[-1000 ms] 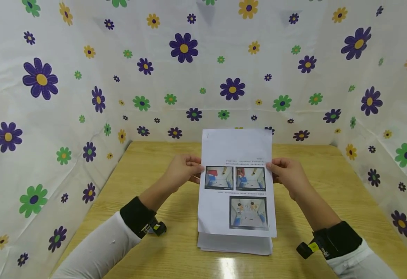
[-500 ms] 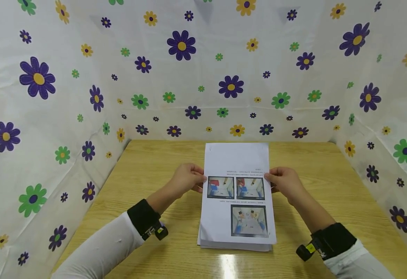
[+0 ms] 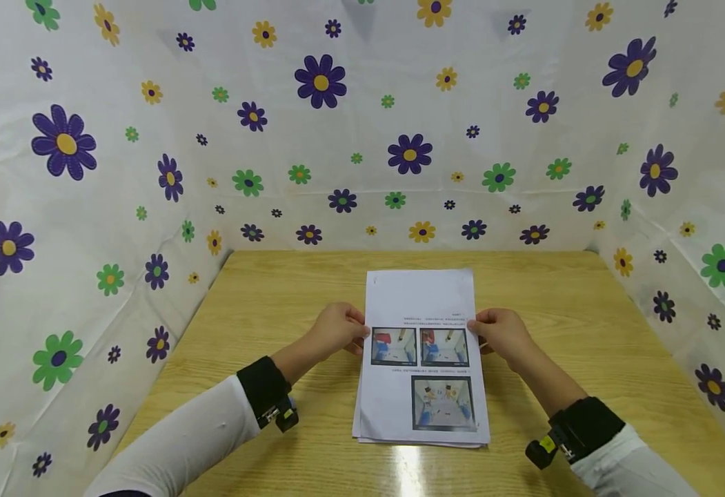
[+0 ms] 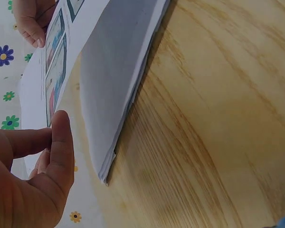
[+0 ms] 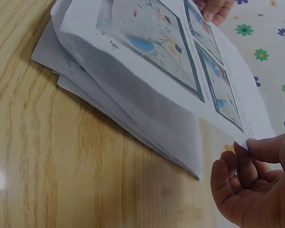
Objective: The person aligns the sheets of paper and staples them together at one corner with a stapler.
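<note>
The stack (image 4: 118, 61) lies on the table (image 3: 319, 462) under the sheet (image 3: 423, 359), whose sides the left hand (image 3: 339, 330) and right hand (image 3: 503, 336) pinch, its far part raised; laying it down seems the step, the next move likely calling for an even lowering, then release.

Top sheet (image 3: 383, 407): wht, thin dk grey txt lines. Upper L pic (image 3: 394, 346) & upper R pic (image 3: 444, 347): dk borders, red + blue patches on pale grey. Lower pic (image 3: 443, 404): dk grey border, pale ctr, blue near lower corners. Stack (image 4: 118, 71) underneath: wht, greyish in shade. Table (image 3: 263, 297): yellow-brn, streaky woodgrain. Backdrop (image 3: 182, 90): wht w/ purple, green, yellow flowers. Sleeves (image 3: 188, 428): wht. Wristbands (image 3: 264, 383): blk.
</note>
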### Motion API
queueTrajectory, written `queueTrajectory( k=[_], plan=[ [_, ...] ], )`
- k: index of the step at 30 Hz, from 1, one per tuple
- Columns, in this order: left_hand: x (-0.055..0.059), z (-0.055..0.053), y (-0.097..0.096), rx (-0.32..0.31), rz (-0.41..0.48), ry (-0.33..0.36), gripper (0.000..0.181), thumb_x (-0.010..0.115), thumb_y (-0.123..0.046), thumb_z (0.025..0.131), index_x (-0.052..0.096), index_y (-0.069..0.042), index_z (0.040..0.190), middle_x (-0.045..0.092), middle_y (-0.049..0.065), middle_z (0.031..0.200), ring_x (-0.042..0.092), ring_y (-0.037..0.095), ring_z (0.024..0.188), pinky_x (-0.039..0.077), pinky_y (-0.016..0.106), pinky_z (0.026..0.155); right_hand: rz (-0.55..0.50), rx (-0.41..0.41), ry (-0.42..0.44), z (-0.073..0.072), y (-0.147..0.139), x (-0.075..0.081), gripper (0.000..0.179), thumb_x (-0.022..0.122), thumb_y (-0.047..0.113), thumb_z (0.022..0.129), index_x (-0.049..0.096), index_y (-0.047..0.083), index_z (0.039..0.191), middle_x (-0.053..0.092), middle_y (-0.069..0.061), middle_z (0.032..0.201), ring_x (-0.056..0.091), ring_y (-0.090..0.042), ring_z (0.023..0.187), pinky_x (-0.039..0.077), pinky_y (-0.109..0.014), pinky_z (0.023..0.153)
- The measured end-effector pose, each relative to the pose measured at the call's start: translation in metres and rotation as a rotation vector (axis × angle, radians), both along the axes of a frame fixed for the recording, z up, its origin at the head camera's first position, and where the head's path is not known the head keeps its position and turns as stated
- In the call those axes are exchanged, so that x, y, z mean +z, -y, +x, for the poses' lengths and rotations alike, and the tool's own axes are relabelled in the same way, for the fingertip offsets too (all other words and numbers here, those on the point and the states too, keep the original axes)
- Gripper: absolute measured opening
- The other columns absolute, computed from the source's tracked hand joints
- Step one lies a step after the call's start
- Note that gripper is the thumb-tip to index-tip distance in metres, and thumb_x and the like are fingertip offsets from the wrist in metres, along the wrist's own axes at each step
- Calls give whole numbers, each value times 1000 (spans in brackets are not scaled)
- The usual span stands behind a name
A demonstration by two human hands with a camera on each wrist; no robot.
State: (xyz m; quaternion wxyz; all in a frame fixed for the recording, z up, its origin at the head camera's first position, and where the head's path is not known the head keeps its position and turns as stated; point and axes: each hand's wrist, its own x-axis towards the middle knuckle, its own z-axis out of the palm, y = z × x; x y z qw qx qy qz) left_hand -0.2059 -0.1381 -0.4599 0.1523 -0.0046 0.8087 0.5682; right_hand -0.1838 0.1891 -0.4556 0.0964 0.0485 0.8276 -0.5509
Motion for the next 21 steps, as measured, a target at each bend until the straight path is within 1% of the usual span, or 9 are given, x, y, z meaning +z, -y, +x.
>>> queueTrajectory(
  k=[5,9,14,18,21],
  plan=[
    [-8,-6,-2,16,-43,15,19,72,2,90,62,5,105,69,17,89,70,21,65,61,35,59,35,-18,1,-4,3,-5,23,62,12,102,64,-9,111,69,-18,98,67,-21,79,59,-37,69],
    [-14,-10,-2,24,-57,16,18,72,2,88,61,5,102,69,15,85,69,20,64,60,33,56,47,-22,14,-7,6,-11,23,61,10,101,63,-10,112,68,-18,99,66,-21,80,59,-37,68],
    [-19,-13,-1,17,-60,1,17,73,2,87,61,5,100,68,15,80,67,20,61,59,34,54,87,-6,10,-8,8,-15,23,61,10,101,63,-11,111,68,-19,99,65,-21,80,57,-36,66],
    [-21,-17,-1,4,-103,-23,17,73,1,87,61,4,98,67,14,80,67,20,61,60,34,54,138,-3,2,-10,8,-17,24,62,11,100,64,-10,111,67,-17,95,63,-20,78,54,-32,62],
    [-23,-21,-2,-4,-140,-46,16,73,1,87,61,4,97,66,14,80,66,19,61,59,34,54,184,1,0,-12,9,-20,23,63,13,100,64,-8,110,64,-13,90,59,-19,74,49,-28,58]
  ],
)
